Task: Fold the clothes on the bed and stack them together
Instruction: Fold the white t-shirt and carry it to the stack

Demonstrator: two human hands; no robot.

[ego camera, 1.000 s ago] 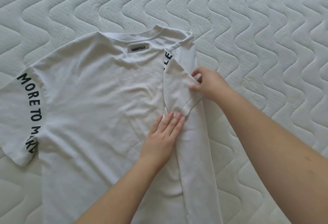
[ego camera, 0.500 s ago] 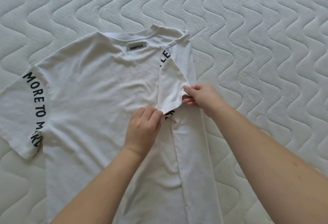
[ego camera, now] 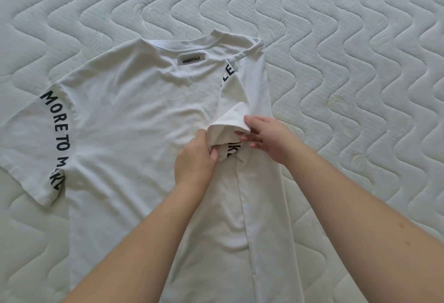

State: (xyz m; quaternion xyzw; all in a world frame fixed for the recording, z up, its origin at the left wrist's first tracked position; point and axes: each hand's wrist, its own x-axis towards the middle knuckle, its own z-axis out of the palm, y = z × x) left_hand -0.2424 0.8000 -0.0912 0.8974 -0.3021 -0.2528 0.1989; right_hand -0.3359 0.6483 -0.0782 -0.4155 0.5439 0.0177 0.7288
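Note:
A white T-shirt (ego camera: 134, 122) lies flat on the bed with its collar away from me. Black lettering runs down its spread left sleeve (ego camera: 43, 144). The shirt's right side is folded in over the body. On that fold lies the right sleeve (ego camera: 231, 120), its hem lifted off the cloth. My left hand (ego camera: 195, 158) pinches the hem's left corner. My right hand (ego camera: 266, 137) holds the hem's right end, thumb on top and fingers beneath. Black letters show under the raised hem.
The quilted white mattress (ego camera: 360, 62) with a wavy stitch pattern surrounds the shirt on all sides. No other garment is in view.
My left hand went from lying flat on the shirt to pinching the sleeve hem. My right hand slid down the sleeve toward me. Together they have raised the hem.

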